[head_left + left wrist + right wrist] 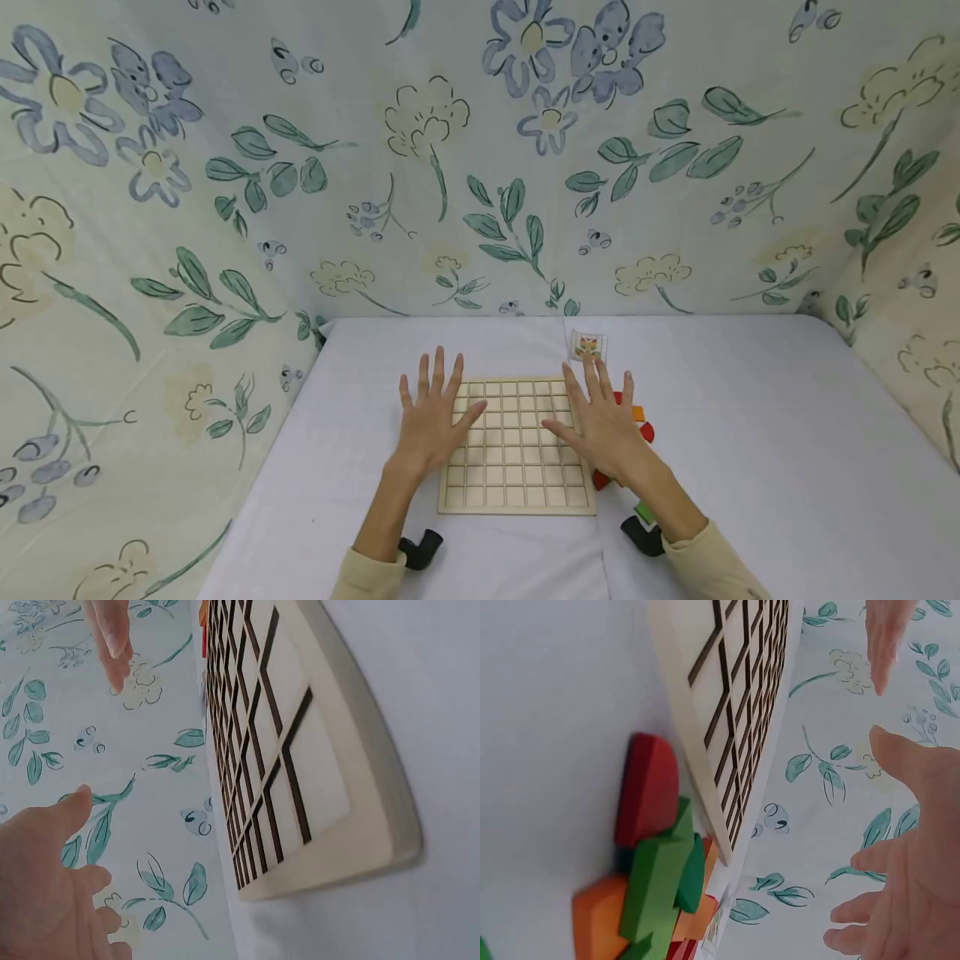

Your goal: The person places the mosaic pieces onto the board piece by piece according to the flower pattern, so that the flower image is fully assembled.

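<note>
A pale wooden board (513,457) with a grid of square cells lies flat on the white cloth, and no pieces show in its cells. My left hand (427,427) hovers over the board's left edge, fingers spread and palm down. On the other side, my right hand (606,423) is spread the same way above the right edge. Both hands hold nothing. Beneath and beside the right hand is a loose pile of coloured blocks, partly hidden by it in the head view. The right wrist view shows a red block (649,787), a green block (649,889) and an orange block (600,919).
A small card (588,344) with a coloured pattern lies beyond the right fingertips. Black curved mounts (422,550) sit at both wrists. White cloth (765,450) covers the table, and a floral curtain (480,167) hangs behind and at the sides.
</note>
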A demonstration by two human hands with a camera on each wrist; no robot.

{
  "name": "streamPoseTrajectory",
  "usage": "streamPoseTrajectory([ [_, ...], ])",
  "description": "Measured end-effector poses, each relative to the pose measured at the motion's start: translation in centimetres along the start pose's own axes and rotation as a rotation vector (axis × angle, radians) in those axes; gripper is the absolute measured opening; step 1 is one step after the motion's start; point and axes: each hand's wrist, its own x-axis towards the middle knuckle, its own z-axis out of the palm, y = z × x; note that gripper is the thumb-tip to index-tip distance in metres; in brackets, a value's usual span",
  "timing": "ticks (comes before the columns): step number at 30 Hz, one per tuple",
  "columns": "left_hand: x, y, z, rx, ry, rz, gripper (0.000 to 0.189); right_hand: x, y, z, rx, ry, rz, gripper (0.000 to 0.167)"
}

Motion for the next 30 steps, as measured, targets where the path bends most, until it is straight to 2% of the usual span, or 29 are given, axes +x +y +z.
streamPoseTrajectory([
  [3,0.0,-1.1,-0.6,-0.04,-0.048,-0.009,0.088,-0.2,1.3,-0.7,0.018,-0.004,0.021,0.093],
  [6,0.0,-2.5,-1.0,-0.114,-0.134,-0.038,0.096,-0.5,2.7,-1.2,0.044,-0.007,0.04,0.092],
  [10,-0.1,-4.7,-0.9,-0.225,-0.261,-0.094,0.109,-0.9,4.5,-1.6,0.096,-0.011,0.07,0.09],
  [13,-0.1,-5.8,-0.4,-0.263,-0.326,-0.126,0.12,-1.0,5.7,-1.6,0.132,-0.02,0.09,0.088],
  [15,-0.2,-6.2,-0.3,-0.27,-0.353,-0.131,0.125,-1.1,6.3,-1.4,0.146,-0.028,0.096,0.087],
  [22,-0.5,-6.4,-0.4,-0.251,-0.429,-0.068,0.14,-1.2,7.8,-1.0,0.215,-0.016,0.087,0.074],
  [27,-0.5,-6.1,-0.3,-0.236,-0.471,-0.037,0.145,-0.8,8.8,-1.0,0.293,0.012,0.152,0.058],
  [30,-0.5,-5.9,-0.2,-0.224,-0.472,-0.015,0.146,-0.4,9.4,-0.8,0.343,0.007,0.214,0.051],
])
